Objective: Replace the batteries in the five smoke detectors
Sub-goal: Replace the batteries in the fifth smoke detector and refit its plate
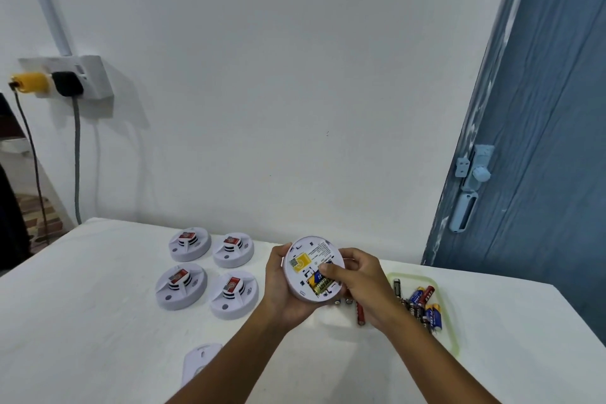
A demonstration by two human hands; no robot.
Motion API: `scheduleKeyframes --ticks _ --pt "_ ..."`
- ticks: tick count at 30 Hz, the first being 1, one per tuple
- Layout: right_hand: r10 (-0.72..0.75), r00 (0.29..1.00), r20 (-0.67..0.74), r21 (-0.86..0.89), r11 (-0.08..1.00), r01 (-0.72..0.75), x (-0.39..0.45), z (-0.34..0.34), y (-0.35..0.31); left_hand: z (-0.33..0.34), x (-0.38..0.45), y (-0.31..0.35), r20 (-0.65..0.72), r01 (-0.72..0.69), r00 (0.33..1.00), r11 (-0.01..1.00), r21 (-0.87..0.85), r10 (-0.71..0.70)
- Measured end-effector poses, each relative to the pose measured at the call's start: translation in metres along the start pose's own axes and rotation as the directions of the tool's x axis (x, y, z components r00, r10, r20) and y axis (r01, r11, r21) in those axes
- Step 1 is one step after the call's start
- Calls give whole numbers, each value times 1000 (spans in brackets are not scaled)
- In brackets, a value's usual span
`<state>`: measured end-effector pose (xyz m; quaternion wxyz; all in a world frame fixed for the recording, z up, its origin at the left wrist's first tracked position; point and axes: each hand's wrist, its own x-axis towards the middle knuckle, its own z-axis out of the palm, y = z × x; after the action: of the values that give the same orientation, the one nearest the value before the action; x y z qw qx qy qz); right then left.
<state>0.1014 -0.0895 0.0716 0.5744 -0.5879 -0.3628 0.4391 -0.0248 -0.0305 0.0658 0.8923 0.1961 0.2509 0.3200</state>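
My left hand [278, 285] grips a round white smoke detector [308, 259] from its left side, its back turned toward me above the white table [98, 305]. A yellow label and an open battery bay show on it, with a gold and blue battery [319, 284] lying in the bay. My right hand [360, 285] holds the detector's right edge, its thumb pressing on the battery's top end. Several more white detectors stand face up in a square to the left, the nearest [233, 295] beside my left wrist.
A clear tray with a green rim [454, 331] holds several loose batteries at the right. A red battery [360, 313] and two others lie on the table under my hands. A white detector cover [200, 362] lies near the front edge. A blue door [541, 174] stands right.
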Motion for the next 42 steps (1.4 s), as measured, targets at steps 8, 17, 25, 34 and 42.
scheduleKeyframes --ticks 8,17,25,34,42 --pt "2 999 -53 -36 999 -4 -10 -1 1 -1 -7 -7 11 23 1000 1000 10 -23" --pt "69 997 -20 30 997 -68 -12 -20 5 2 -14 -20 -3 11 1000 994 -110 -12" --pt "-67 990 -127 -99 994 55 -31 23 26 -57 -50 10 25 -53 998 989 -141 57" --pt "-9 992 -126 -259 966 -24 -48 131 63 -159 -103 77 7 -113 993 989 -95 114" --pt "28 1000 -8 -787 616 -23 -68 201 104 -231 -129 92 -42 -109 994 979 -174 103"
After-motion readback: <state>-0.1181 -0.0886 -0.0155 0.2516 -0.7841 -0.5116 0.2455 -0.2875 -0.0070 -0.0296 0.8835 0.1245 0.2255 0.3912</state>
